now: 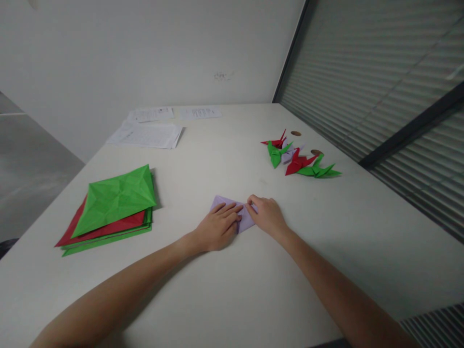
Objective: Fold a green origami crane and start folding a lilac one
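A folded piece of light purple origami paper (246, 221) lies on the white table between my hands. My left hand (219, 226) rests flat on its left part, fingers stretched over the paper and covering much of it. With fingers bent together, my right hand (267, 213) pinches the paper's right edge near the upper corner. The exact fold under the fingers is hidden.
On the left sits a stack of green and red paper sheets (118, 198). Several folded paper cranes (297, 163) in red, green and purple stand at the right, near two round table holes. Printed papers (148, 135) lie at the back left. Window blinds (362, 72) border the right side.
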A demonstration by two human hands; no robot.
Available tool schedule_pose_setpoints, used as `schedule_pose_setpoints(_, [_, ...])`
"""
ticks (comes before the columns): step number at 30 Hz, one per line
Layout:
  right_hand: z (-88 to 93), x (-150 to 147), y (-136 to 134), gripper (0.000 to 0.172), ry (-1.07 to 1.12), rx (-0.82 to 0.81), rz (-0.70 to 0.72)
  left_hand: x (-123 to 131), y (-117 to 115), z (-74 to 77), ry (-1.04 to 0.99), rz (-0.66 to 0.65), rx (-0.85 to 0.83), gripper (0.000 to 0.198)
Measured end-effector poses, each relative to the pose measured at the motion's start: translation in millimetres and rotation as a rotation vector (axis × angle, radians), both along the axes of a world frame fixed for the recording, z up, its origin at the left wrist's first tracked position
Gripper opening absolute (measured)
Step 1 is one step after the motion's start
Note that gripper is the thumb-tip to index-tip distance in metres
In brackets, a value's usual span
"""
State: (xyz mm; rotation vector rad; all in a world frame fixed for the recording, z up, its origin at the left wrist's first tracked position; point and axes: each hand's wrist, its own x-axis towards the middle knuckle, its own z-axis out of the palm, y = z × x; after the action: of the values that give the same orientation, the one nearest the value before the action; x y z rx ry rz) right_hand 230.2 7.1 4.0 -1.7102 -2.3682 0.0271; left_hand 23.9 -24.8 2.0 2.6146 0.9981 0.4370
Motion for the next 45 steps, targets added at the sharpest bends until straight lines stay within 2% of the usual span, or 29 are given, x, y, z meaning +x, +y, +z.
schedule_pose_setpoints(22, [0.5, -2.9, -0.8, 0.016, -0.007, -0.01, -0.039, 1.9, -1.4, -2.1, -0.029, 0.02, 0.014, 0.027])
schedule_pose_setpoints(27, [1.1, -2.9, -0.4, 0.015, -0.001, -0.024, -0.033, 2.7, -1.6, -3.3, -0.07, 0.04, -0.021, 0.033])
schedule_pose_setpoints(33, [-1.0, -2.2, 0.2, 0.013, 0.002, -0.02, -0.033, 1.7, 1.3, -1.4, -0.086, 0.029, -0.076, 0.052])
schedule_pose_setpoints(38, [-0.7, -2.2, 0.2, 0.012, -0.001, -0.018, -0.023, -0.8, 4.2, -2.0, -0.08, 0.015, -0.108, 0.056])
schedule_pose_setpoints(45, [1.0, -3.0, -0.5, 0.013, -0.015, -0.014, -0.026, 1.1, 2.7, -2.5, -0.057, 0.034, -0.057, 0.037])
